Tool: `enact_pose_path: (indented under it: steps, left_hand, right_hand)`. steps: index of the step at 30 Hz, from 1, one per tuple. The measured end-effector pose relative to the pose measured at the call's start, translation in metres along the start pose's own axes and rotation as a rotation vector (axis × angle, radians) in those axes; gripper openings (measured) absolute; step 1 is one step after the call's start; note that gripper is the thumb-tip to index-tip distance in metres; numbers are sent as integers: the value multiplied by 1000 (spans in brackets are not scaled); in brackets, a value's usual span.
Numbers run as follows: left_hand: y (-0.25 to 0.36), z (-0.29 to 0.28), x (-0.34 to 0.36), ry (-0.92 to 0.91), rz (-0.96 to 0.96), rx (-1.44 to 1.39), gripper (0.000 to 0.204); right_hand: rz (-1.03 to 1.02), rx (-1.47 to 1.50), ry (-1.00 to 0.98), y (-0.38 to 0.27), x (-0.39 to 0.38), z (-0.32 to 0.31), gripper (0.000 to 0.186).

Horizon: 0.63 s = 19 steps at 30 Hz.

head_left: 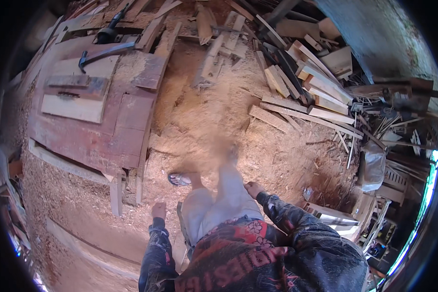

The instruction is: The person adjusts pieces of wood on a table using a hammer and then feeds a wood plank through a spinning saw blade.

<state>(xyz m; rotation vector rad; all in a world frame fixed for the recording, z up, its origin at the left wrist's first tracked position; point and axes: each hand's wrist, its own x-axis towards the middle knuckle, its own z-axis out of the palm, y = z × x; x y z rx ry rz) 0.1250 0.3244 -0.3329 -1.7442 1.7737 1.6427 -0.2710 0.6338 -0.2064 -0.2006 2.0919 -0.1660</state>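
Observation:
My left hand (158,210) hangs at my left side, curled into a loose fist with nothing showing in it. It is over the sawdust-covered ground, apart from the worktable (131,117) ahead of it. My right hand (253,189) hangs beside my right thigh, its fingers curled in and no object visible in them. Whether it touches the pale shorts (228,194) I cannot tell. One sandalled foot (180,179) is on the ground; the other lower leg (224,148) is stretched forward and blurred.
A hammer (104,54), wooden boards (75,107) and a dark power tool (111,28) lie on the worktable at left. Wood pieces (211,53) lie ahead. Stacked offcuts (316,82) and long strips (311,117) spread at right, near a clear plastic bag (373,168).

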Motion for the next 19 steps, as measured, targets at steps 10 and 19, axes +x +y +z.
enact_pose_path:
  steps: [10,19]
  left_hand:
    - [24,53,-42,107,-318,-18,19]
    - [178,268,-46,-48,135,580,54]
  right_hand:
    - [-25,-215,-95,132,44,-51,47]
    - [-97,85,-222,365,140,-101,42]
